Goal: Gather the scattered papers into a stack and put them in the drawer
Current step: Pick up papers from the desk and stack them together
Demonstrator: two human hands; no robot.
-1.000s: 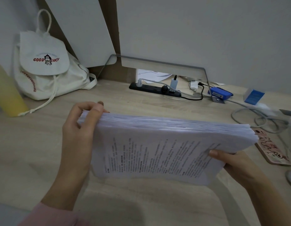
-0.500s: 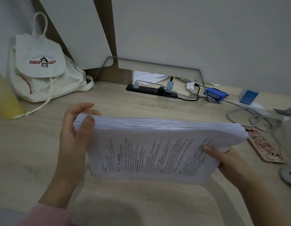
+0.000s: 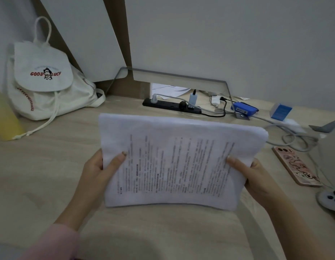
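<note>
A thick stack of printed white papers (image 3: pixel 174 162) stands tilted over the middle of the wooden desk (image 3: pixel 41 166), its printed face turned toward me. My left hand (image 3: pixel 99 173) grips the stack's left edge, thumb across the front page. My right hand (image 3: pixel 256 177) grips the right edge the same way, thumb on the print. The fingers of both hands are hidden behind the paper. No drawer is in view.
A white drawstring backpack (image 3: pixel 44 81) and a yellow object (image 3: pixel 3 113) sit at the back left. A black power strip (image 3: pixel 170 106), cables, a blue stapler (image 3: pixel 244 109) and a blue box (image 3: pixel 281 111) line the back. A phone in a pink case (image 3: pixel 296 166) lies at the right.
The stack has tipped up from nearly flat to upright, its face now toward me. My left hand slid from the top left corner down to the left edge.
</note>
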